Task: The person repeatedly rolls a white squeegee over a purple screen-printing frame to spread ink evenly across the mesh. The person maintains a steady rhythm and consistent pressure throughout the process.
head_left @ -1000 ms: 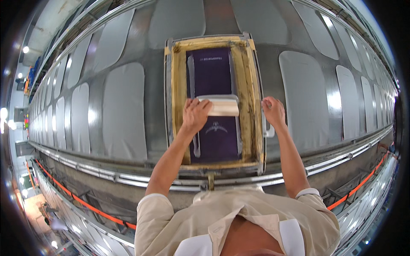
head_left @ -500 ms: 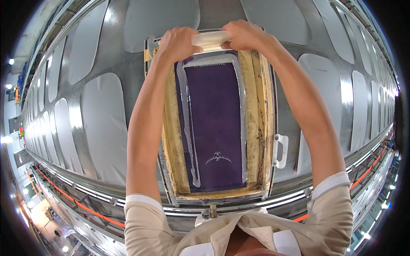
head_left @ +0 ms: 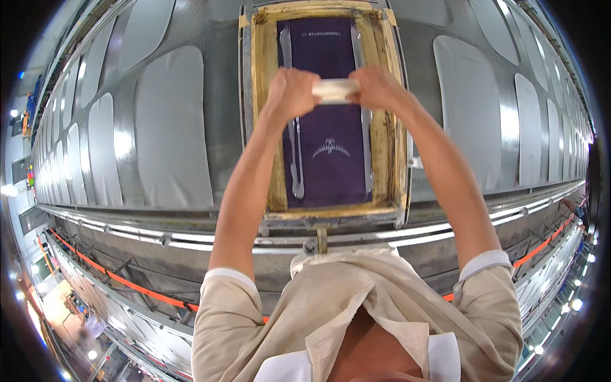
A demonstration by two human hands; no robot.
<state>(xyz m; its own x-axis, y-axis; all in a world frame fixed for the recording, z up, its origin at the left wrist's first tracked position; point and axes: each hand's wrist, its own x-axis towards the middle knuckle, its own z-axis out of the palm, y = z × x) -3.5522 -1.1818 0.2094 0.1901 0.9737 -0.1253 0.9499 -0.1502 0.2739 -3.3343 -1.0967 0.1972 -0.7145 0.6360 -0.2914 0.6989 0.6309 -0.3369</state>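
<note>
Both my hands grip a pale squeegee [head_left: 335, 91] laid crosswise over a screen-printing frame [head_left: 389, 175]. My left hand [head_left: 293, 92] is closed round its left end, and my right hand [head_left: 377, 88] round its right end. Beneath it is the dark purple screen [head_left: 328, 175], with small pale lettering at the far end and a winged, arc-shaped emblem nearer me. Streaks of pale grey ink [head_left: 296, 162] run down both sides of the purple panel. My hands hide the squeegee's ends; its lower edge is not visible.
Yellowish tape or wood lines the frame. A white side handle [head_left: 415, 163] is partly behind my right forearm. Grey rounded fabric pieces [head_left: 172, 127] lie along the long table on both sides. A metal rail [head_left: 184, 240] and an orange strip [head_left: 137, 286] run along its near edge.
Both hands have drawn the squeegee from the screen's far end toward me, to between the lettering and the emblem. The far lettering now shows fully. The whole view has shifted.
</note>
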